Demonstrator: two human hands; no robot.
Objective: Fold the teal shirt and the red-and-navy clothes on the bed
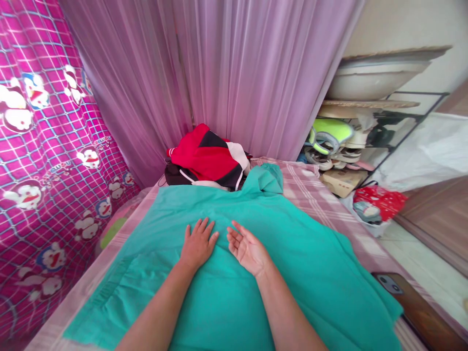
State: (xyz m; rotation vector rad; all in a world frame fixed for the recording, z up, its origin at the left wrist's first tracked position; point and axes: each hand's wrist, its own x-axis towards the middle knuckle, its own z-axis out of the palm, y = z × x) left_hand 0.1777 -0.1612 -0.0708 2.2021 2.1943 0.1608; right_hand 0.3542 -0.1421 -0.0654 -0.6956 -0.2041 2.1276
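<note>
A teal garment [226,302] lies spread over the bed or table top, with one part bunched at its far edge. My left hand [199,243] rests palm down on it, fingers spread. Just to the right, my right hand [247,247] is turned partly palm up above the cloth, fingers loosely curved and nothing in them. Beyond the teal cloth sits a heap of red, black and white clothing [212,156].
Below the garment is a pink checked cloth [310,195]. A phone [413,302] lies at the right edge. Purple curtains [234,73] hang behind, a patterned magenta curtain [54,170] at left. A shoe rack [387,141] and a red bag [383,200] stand right.
</note>
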